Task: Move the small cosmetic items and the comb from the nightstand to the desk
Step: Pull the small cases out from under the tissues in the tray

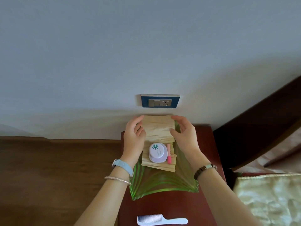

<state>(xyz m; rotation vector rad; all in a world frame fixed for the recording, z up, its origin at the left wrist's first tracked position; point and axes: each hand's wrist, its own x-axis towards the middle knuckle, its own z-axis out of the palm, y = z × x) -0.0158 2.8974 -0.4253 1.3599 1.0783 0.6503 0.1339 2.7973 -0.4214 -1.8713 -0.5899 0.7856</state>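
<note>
Both hands sit at centre frame over a green pleated tray [162,185] on the red-brown nightstand [206,144]. Left hand [134,137] and right hand [185,136] flank a tan wood-grain box [158,126], fingers spread and curved, gripping nothing; contact with the box sides cannot be confirmed. On the box's lower section rest a white round jar [157,151] and, just beside it to the right, a pink stick [169,154]. A white comb [161,220] lies on the nightstand at bottom centre, apart from the tray.
</note>
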